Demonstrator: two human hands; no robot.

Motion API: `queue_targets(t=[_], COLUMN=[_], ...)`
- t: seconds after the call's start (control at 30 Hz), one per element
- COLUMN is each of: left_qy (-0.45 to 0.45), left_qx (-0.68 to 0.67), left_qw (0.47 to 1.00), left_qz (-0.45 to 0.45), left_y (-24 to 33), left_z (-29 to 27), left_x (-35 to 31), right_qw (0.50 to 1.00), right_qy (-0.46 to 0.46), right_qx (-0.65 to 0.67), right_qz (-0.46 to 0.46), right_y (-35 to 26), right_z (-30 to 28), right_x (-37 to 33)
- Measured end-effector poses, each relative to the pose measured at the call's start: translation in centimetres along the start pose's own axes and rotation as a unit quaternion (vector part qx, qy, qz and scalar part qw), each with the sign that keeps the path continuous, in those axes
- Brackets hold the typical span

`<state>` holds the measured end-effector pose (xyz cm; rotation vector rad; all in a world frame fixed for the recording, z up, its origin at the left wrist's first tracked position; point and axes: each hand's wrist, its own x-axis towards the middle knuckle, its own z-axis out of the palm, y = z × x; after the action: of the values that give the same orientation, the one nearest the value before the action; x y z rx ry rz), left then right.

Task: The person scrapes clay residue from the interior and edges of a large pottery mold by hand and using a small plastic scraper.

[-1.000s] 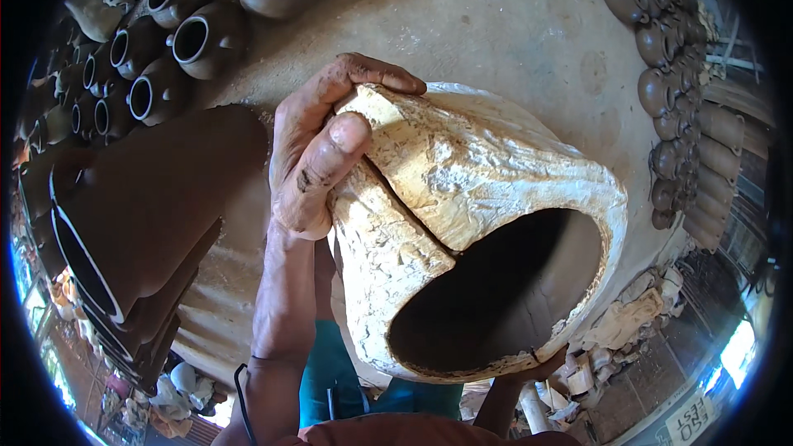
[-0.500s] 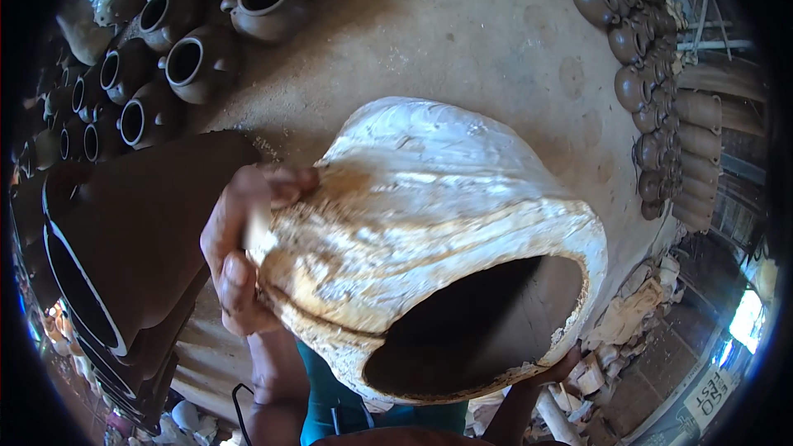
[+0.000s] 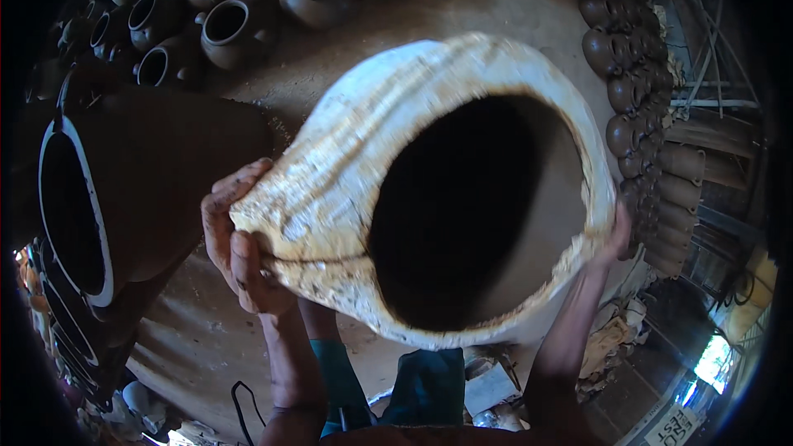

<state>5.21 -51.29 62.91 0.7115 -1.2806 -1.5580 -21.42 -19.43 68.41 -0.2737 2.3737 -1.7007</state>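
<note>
A large whitish plaster mould, pear-shaped with a rough surface, hangs between my two hands above the floor. Its wide round opening faces me, with a dark hollow inside. A seam line runs from the narrow left end to the opening's rim. My left hand is closed around that narrow end, thumb below the fingers. On the far right side, my right hand presses against the outer wall by the rim; its fingers are mostly hidden behind the mould and blurred.
Several dark clay pots stand at the upper left. Large dark hollow forms with pale rims lie stacked at the left. Rows of brown pots and clay tubes line the right. Broken pieces lie at the lower right.
The mould has been raised and turned, so its opening faces me more fully. My right hand has come up from beneath to its right side.
</note>
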Motion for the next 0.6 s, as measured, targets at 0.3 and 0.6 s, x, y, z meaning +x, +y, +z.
queue_targets(t=[0.3, 0.6], left_qy=[0.036, 0.083], left_qx=[0.161, 0.008], left_qw=[0.986, 0.995], left_qz=[-0.025, -0.054], left_y=[-0.2, -1.6], left_z=[2.1, 1.8], left_x=[1.3, 1.0], right_qw=[0.998, 0.977], right_qy=[-0.012, -0.174], right_qx=[0.06, 0.125], right_qz=[0.021, 0.012], right_y=[1.5, -0.5], right_z=[0.3, 3.5], right_x=[9.2, 9.5])
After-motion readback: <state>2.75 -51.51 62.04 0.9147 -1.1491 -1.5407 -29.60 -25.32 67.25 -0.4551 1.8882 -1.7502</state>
